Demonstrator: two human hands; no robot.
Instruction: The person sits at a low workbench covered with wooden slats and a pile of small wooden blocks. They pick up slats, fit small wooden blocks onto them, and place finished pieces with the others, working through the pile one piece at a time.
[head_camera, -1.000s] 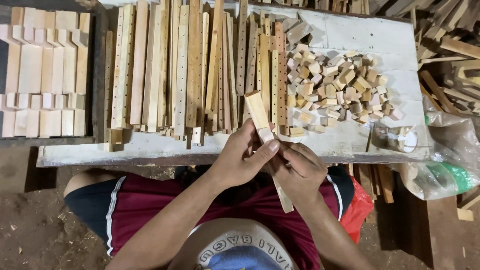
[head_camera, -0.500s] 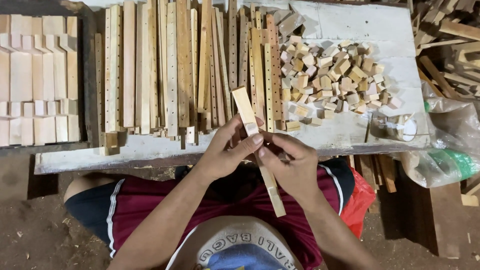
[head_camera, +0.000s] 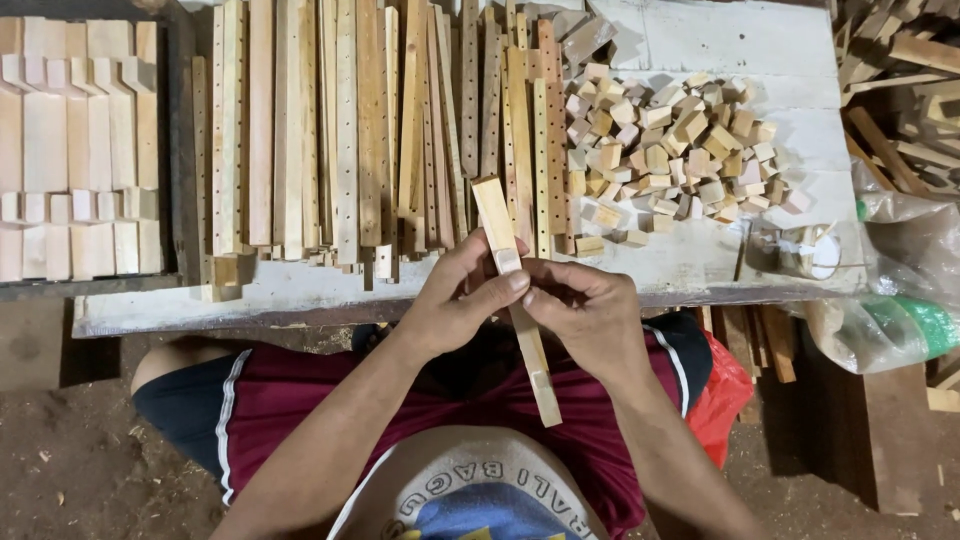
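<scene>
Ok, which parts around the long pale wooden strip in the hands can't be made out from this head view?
- Middle of the long pale wooden strip: covered by the left hand and right hand.
- Whether a small block sits under the fingertips: hidden by them.
- Small round object on the white bench: too small to identify.
- Scrap wood pile: cut off by the right edge.

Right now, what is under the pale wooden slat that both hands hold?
Under the pale wooden slat lie the white worktable's edge and maroon shorts. The left hand and right hand hide its middle part and whatever sits there.
</scene>
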